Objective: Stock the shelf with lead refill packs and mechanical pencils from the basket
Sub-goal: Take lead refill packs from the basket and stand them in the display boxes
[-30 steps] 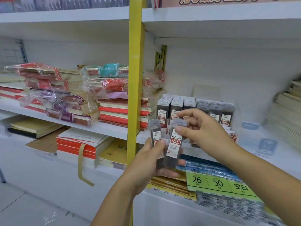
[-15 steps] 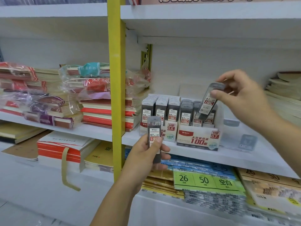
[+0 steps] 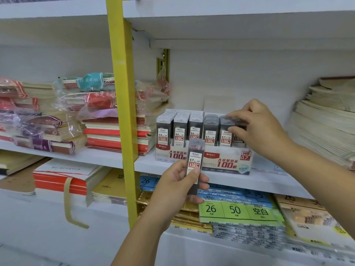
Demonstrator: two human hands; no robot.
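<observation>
The 0.7 lead refill pack (image 3: 195, 166) stands upright in the left hand (image 3: 176, 189), low in the centre of the frame, just in front of the shelf (image 3: 269, 181) edge. The thumb presses across its label and the other fingers curl behind it, so it is firmly grasped.

Up and to the right, the other refill pack (image 3: 240, 122) is at the right-hand row of the HB 0.7 display box (image 3: 226, 164). The right hand (image 3: 259, 127) pinches it from above, with the fingers (image 3: 233, 114) over its cap and the thumb on its face. Most of it is hidden by the hand and blurred.

Half a second ago this pack was tilted in the air above the box. A second ago both packs were together in front of the left hand. So the right hand has taken one pack off, carried it across and lowered it into the row. It reads as nearly seated, though the grip has not been released.

The 0.5 display box (image 3: 169, 154) stands touching the 0.7 box on its left, its rows full. Going by the label, the pack in the left hand belongs in the 0.7 box as well. It will probably be next once the right hand is free.

Further out, a yellow upright (image 3: 123, 112) splits the shelving. Wrapped notebook stacks (image 3: 115, 135) fill the left of the frame and pale paper stacks (image 3: 322, 127) the far right. Loose-leaf packs (image 3: 234, 210) lie on the shelf below. Neither the basket nor any mechanical pencil is in view.
</observation>
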